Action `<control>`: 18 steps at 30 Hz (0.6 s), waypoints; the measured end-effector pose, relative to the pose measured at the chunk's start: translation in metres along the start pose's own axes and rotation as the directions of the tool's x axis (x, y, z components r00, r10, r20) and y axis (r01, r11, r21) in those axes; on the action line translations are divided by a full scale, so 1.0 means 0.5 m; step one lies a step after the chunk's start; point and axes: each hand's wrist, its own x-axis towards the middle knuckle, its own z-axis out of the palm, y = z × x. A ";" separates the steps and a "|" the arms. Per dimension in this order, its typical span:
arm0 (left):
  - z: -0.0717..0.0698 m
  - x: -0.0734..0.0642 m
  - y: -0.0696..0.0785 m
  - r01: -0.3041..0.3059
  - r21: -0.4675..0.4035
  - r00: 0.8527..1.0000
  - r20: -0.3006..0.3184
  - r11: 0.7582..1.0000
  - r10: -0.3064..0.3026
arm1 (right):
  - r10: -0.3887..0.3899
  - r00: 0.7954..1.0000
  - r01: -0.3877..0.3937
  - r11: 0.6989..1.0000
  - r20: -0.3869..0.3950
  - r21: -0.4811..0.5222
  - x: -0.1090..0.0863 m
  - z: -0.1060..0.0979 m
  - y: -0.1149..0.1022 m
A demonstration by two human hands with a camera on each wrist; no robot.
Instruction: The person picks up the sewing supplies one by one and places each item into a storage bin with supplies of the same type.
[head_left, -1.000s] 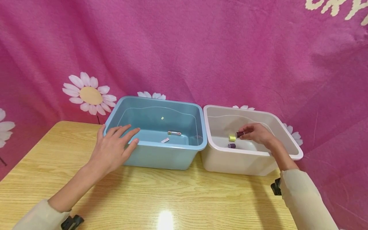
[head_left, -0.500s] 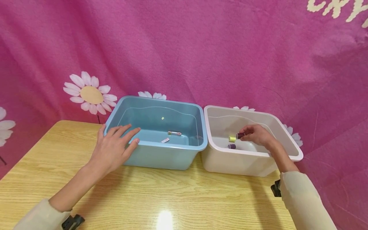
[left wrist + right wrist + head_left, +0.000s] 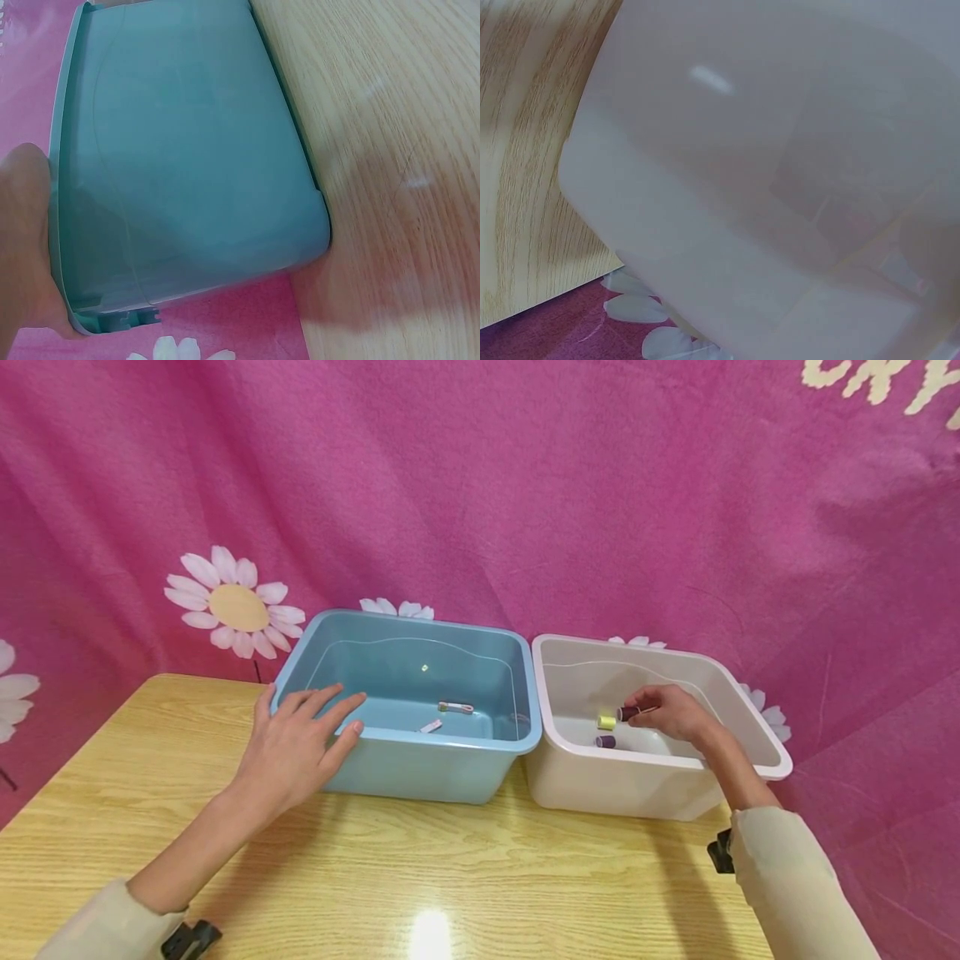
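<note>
Inside the pale beige tub [image 3: 622, 789], my right hand [image 3: 671, 710] pinches a dark maroon spool of thread [image 3: 627, 714] between thumb and fingers. Beside it on the tub floor lie a yellow spool [image 3: 606, 722] and a dark purple spool [image 3: 605, 741]. My left hand [image 3: 296, 747] rests at the near left rim of the blue tub [image 3: 420, 772], fingers spread over the opening and holding nothing. The left wrist view has that hand [image 3: 26, 240] along the tub's rim. In the right wrist view the beige tub's outer wall [image 3: 705, 165] fills most of the picture, and the spools are hidden.
A folded bundle of thread [image 3: 455, 707] and a small white piece [image 3: 431, 727] lie in the blue tub. Both tubs stand side by side on a wooden table [image 3: 360, 877]. Behind them hangs a pink curtain [image 3: 480, 493] with daisies.
Almost nothing differs. My right hand stays over the beige tub with the maroon spool, shifted only very slightly, and my left hand keeps its place at the blue rim.
</note>
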 end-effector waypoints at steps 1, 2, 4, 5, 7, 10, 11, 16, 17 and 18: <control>0.000 0.000 0.000 -0.001 0.000 1.000 -0.002 1.000 0.001 | -0.001 1.000 0.001 1.000 -0.001 -0.002 0.000 0.000 0.000; 0.000 0.000 0.000 -0.002 0.001 1.000 -0.005 1.000 0.002 | -0.003 1.000 0.003 1.000 -0.001 -0.004 0.000 -0.001 0.000; 0.000 0.000 0.000 -0.003 0.001 1.000 -0.009 1.000 0.003 | -0.005 1.000 0.005 1.000 -0.002 -0.008 0.000 -0.001 -0.001; 0.000 0.000 0.000 -0.003 0.000 1.000 -0.010 1.000 0.003 | -0.004 1.000 0.004 1.000 -0.002 -0.010 0.000 -0.001 -0.001; 0.000 0.000 0.000 -0.001 -0.002 1.000 -0.009 1.000 0.001 | -0.003 1.000 0.003 1.000 -0.004 -0.011 0.000 0.000 -0.001; 0.000 -0.001 0.001 0.000 -0.002 1.000 -0.005 1.000 0.000 | -0.004 1.000 0.004 1.000 -0.005 -0.010 0.000 0.000 0.000; 0.000 -0.001 0.001 0.000 0.000 1.000 -0.004 1.000 0.000 | -0.005 1.000 0.005 1.000 -0.005 -0.012 0.000 0.000 0.000; 0.000 -0.001 0.001 -0.001 0.009 1.000 0.000 1.000 0.001 | -0.003 1.000 0.002 1.000 -0.005 -0.016 -0.001 0.003 -0.003; 0.000 -0.001 0.001 -0.001 0.009 1.000 0.001 1.000 0.001 | -0.003 1.000 0.003 1.000 -0.003 -0.017 -0.001 0.003 -0.004; 0.000 -0.001 0.001 0.000 0.008 1.000 0.002 1.000 0.000 | -0.005 1.000 0.005 1.000 -0.002 -0.019 -0.001 0.003 -0.004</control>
